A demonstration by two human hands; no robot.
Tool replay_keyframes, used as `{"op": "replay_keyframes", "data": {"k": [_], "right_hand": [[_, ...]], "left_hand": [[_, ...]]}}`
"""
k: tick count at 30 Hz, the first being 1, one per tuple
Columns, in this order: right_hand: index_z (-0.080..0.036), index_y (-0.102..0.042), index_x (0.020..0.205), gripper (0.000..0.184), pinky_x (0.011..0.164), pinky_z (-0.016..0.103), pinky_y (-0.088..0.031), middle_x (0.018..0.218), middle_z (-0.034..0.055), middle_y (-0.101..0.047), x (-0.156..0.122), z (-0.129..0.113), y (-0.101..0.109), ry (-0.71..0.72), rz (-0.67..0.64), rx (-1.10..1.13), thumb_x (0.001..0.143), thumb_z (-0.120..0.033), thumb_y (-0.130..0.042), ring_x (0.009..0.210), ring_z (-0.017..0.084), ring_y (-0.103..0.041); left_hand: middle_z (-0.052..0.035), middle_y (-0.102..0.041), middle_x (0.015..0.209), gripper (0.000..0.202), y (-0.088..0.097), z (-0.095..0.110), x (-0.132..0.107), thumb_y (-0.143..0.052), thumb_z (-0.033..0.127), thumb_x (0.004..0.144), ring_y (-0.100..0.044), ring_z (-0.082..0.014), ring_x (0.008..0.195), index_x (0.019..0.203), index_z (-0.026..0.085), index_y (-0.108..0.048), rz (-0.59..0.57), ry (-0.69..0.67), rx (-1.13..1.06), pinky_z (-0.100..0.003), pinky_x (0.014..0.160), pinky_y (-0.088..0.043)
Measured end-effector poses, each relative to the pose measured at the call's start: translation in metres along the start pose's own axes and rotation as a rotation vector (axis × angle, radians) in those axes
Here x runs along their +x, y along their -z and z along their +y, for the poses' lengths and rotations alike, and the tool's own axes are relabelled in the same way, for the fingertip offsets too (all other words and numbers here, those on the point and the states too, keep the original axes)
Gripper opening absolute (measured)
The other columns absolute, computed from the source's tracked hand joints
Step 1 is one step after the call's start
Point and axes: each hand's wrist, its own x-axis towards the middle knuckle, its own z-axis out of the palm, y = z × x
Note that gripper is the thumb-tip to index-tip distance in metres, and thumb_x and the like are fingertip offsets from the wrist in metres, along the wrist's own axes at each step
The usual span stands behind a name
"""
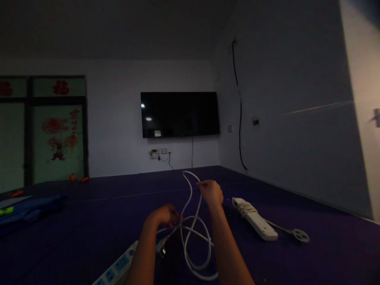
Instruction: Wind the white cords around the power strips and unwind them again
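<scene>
A white power cord (204, 261) lies in loose loops on the dark purple surface, with one loop lifted in front of me. My right hand (211, 192) pinches the upper part of that raised loop, fingers closed. Lower and to the left, my left hand (166, 215) has its fingers closed on the cord where several strands cross. Close below it is the plug (161, 248), dark and hard to make out. A white power strip (118, 265) with blue-green sockets is partly hidden behind my left forearm.
To the right lies a second white power strip (258, 223), its cord wrapped round one end and its plug (301, 235) trailing. Blue cloth (32, 209) sits at the far left, near small orange items (84, 179). A television (179, 114) hangs on the back wall.
</scene>
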Motion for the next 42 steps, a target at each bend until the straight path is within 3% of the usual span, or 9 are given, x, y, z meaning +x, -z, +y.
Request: {"op": "replay_keyframes", "data": {"k": [4, 8, 17, 28, 30, 32, 36, 42], "right_hand": [[-0.024, -0.073, 0.085, 0.024, 0.064, 0.028, -0.045, 0.087, 0.0105, -0.071, 0.007, 0.018, -0.004, -0.080, -0.024, -0.023, 0.073, -0.040, -0.060, 0.088, 0.026, -0.066], [-0.023, -0.073, 0.086, 0.026, 0.063, 0.029, -0.046, 0.090, 0.0118, -0.071, 0.012, 0.034, -0.008, -0.139, -0.046, -0.027, 0.073, -0.041, -0.059, 0.086, 0.027, -0.066], [-0.021, -0.073, 0.084, 0.023, 0.059, 0.028, -0.046, 0.087, 0.0127, -0.071, 0.013, 0.056, -0.020, -0.149, -0.096, -0.019, 0.071, -0.036, -0.061, 0.085, 0.027, -0.067], [-0.022, -0.070, 0.097, 0.032, 0.062, 0.026, -0.048, 0.096, 0.0141, -0.070, 0.014, 0.061, -0.030, -0.108, -0.113, -0.066, 0.079, -0.042, -0.053, 0.089, 0.024, -0.066], [-0.021, -0.069, 0.099, 0.034, 0.064, 0.026, -0.048, 0.098, 0.0133, -0.070, 0.015, 0.055, -0.032, -0.080, -0.132, -0.078, 0.079, -0.043, -0.053, 0.091, 0.023, -0.066], [-0.020, -0.068, 0.101, 0.034, 0.066, 0.025, -0.048, 0.099, 0.0120, -0.069, 0.014, 0.047, -0.038, -0.036, -0.165, -0.087, 0.080, -0.041, -0.053, 0.093, 0.022, -0.065], [-0.021, -0.069, 0.098, 0.027, 0.068, 0.022, -0.047, 0.100, 0.0087, -0.070, 0.004, 0.024, -0.061, 0.094, -0.291, -0.114, 0.078, -0.037, -0.058, 0.093, 0.019, -0.065], [-0.025, -0.072, 0.085, 0.019, 0.061, 0.016, -0.045, 0.087, 0.0009, -0.073, -0.036, -0.012, -0.105, 0.360, -0.641, -0.183, 0.067, -0.028, -0.068, 0.081, 0.014, -0.068]], "left_hand": [[-0.0044, -0.064, 0.088, 0.023, -0.009, 0.000, 0.007, -0.055, 0.031, 0.083, -0.061, -0.0173, 0.078, 0.093, 0.012, -0.061, -0.078, 0.051, 0.051, -0.031, 0.067, -0.047], [-0.0080, -0.055, 0.116, 0.034, -0.018, 0.003, 0.013, -0.054, 0.034, 0.086, -0.057, -0.0206, 0.097, 0.115, 0.016, -0.052, -0.177, 0.079, 0.084, -0.041, 0.080, -0.050], [-0.0081, -0.056, 0.116, 0.034, -0.030, 0.008, 0.019, -0.054, 0.033, 0.086, -0.057, -0.0209, 0.097, 0.115, 0.017, -0.052, -0.277, 0.101, 0.130, -0.041, 0.080, -0.050], [-0.0079, -0.055, 0.116, 0.034, -0.018, -0.006, 0.016, -0.054, 0.034, 0.086, -0.057, -0.0211, 0.097, 0.115, 0.017, -0.052, -0.119, 0.077, 0.088, -0.042, 0.081, -0.050], [-0.0075, -0.057, 0.112, 0.032, -0.010, -0.015, 0.010, -0.053, 0.034, 0.086, -0.058, -0.0202, 0.094, 0.113, 0.016, -0.054, -0.065, 0.081, 0.050, -0.040, 0.079, -0.050], [-0.0056, -0.062, 0.096, 0.026, 0.001, -0.025, 0.003, -0.051, 0.033, 0.086, -0.060, -0.0183, 0.086, 0.102, 0.013, -0.057, 0.012, 0.086, 0.015, -0.035, 0.075, -0.049], [-0.0012, -0.061, 0.076, 0.031, 0.024, -0.045, -0.017, -0.051, 0.043, 0.079, -0.060, -0.0178, 0.075, 0.089, 0.014, -0.056, 0.179, 0.085, -0.054, -0.027, 0.064, -0.043], [-0.0047, -0.063, 0.080, 0.052, 0.046, -0.046, -0.046, -0.049, 0.061, 0.066, -0.060, -0.0194, 0.071, 0.091, 0.015, -0.056, 0.302, 0.039, -0.144, -0.028, 0.062, -0.042]]}}
